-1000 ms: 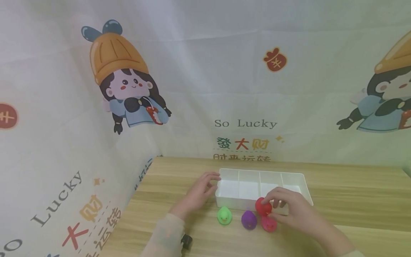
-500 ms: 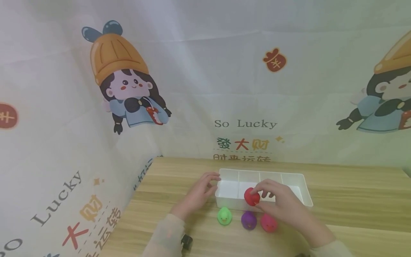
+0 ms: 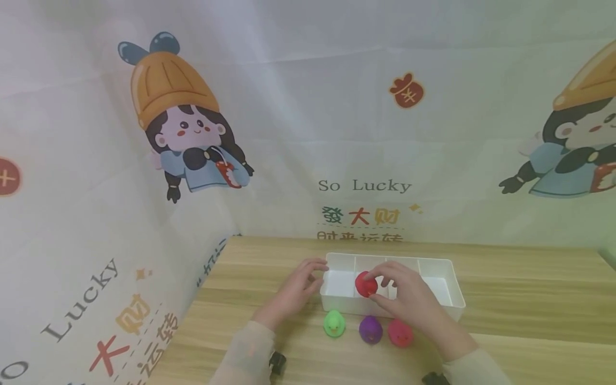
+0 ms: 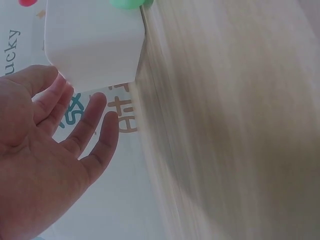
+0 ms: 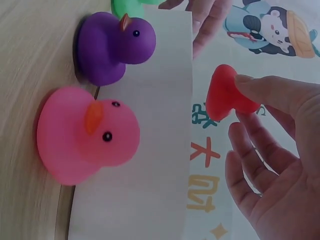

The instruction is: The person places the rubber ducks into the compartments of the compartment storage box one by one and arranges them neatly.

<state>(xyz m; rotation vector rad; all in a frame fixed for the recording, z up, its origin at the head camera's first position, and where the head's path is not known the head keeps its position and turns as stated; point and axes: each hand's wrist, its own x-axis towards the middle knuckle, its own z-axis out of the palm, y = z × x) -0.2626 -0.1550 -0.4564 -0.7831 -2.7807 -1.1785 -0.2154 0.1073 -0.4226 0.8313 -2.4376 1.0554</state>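
A red rubber duck is pinched between the thumb and fingers of my right hand, above the second compartment from the left of a white divided box. The right wrist view has this duck higher than the box rim. My left hand rests its fingertips at the box's left end, the fingers loosely spread in the left wrist view. Before the box's front wall stand a green duck, a purple duck and a pink duck.
A wooden table carries everything. Patterned cloth hangs behind and at the left. Dark objects, too partly shown to identify, sit by the left sleeve and the right sleeve.
The red duck, gripped in my right hand, has moved left and away from me, from above the pink duck to over the box. My left hand has stayed at the box end.
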